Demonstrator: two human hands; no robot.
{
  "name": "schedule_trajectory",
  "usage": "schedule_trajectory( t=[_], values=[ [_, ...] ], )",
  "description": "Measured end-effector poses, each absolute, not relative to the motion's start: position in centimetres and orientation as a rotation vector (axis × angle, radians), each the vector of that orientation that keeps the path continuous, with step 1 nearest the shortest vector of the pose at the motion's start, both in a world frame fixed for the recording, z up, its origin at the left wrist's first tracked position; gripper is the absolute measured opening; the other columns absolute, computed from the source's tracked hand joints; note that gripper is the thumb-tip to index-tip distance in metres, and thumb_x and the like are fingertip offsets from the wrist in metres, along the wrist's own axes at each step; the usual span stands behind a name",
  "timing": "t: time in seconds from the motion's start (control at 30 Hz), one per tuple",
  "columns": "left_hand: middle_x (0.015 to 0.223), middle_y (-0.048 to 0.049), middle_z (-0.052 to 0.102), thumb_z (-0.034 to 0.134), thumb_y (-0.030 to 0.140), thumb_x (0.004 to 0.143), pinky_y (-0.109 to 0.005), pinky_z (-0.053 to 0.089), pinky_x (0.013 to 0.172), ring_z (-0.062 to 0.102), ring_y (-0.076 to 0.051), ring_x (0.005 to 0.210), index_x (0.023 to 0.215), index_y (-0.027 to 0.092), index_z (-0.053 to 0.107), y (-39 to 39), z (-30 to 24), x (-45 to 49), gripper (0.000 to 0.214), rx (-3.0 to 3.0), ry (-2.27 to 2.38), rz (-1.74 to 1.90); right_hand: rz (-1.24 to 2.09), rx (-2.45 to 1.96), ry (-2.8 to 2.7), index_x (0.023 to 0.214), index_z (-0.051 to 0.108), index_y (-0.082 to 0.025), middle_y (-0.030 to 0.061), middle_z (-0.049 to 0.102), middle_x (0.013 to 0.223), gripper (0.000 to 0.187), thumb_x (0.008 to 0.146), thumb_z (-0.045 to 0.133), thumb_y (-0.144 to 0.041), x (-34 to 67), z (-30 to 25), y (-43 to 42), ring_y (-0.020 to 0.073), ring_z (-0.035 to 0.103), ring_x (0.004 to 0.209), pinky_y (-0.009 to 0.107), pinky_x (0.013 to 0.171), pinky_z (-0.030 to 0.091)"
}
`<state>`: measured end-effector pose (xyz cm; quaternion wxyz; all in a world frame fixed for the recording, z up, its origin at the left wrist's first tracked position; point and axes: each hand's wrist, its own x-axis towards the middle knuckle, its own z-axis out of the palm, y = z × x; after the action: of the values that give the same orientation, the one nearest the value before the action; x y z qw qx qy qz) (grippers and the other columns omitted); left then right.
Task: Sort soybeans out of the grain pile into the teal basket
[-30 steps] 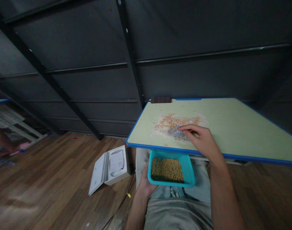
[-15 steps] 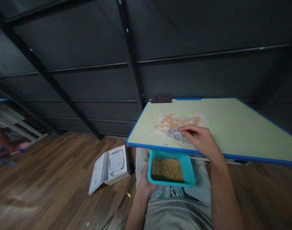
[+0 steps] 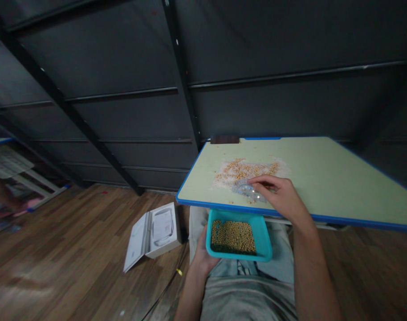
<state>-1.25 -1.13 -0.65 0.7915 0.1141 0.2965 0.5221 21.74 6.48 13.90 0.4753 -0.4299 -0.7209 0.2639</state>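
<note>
Left hand [image 3: 204,257] partly behind tray [image 3: 263,236]; clear plastic [image 3: 244,189] blurred, shape uncertain.

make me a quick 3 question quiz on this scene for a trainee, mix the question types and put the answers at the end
1. Multiple choice: which hand holds the tray?
a) right
b) left
c) both

2. True or false: the white box on the floor stands open.

3. Short answer: what is pinched in the right hand over the table?

Key:
1. b, the left hand, at the tray's side
2. True
3. A clear, shiny piece that looks like plastic; its exact kind is hard to tell
</note>
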Motion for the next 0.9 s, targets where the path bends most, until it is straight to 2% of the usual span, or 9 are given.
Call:
schedule_trajectory(
  t=[0.47,0.9],
  values=[
    [0.102,-0.0104,0.082,0.071,0.050,0.085,-0.044,0.049,0.110,0.067,-0.034,0.122,0.117,0.017,0.073,-1.1,-1.6,-1.6,0.046,0.239,0.625,1.138,0.605,-1.055,-1.743,0.100,0.080,-0.024,0.0049,0.082,0.102,0.019,0.094,0.062,-0.026,21.8,13.7,6.7,0.0220,0.075,0.092,0.037,0.084,0.058],
    [0.100,-0.0073,0.083,0.064,0.048,0.091,-0.044,0.050,0.109,0.069,-0.032,0.119,0.113,0.020,0.077,-0.8,-2.6,-1.8,0.038,0.254,0.566,1.131,0.608,-1.053,-1.790,0.100,0.080,-0.024,0.0045,0.082,0.102,0.019,0.094,0.062,-0.025,21.8,14.0,6.4,0.0219,0.075,0.094,0.037,0.084,0.058]
  ],
)
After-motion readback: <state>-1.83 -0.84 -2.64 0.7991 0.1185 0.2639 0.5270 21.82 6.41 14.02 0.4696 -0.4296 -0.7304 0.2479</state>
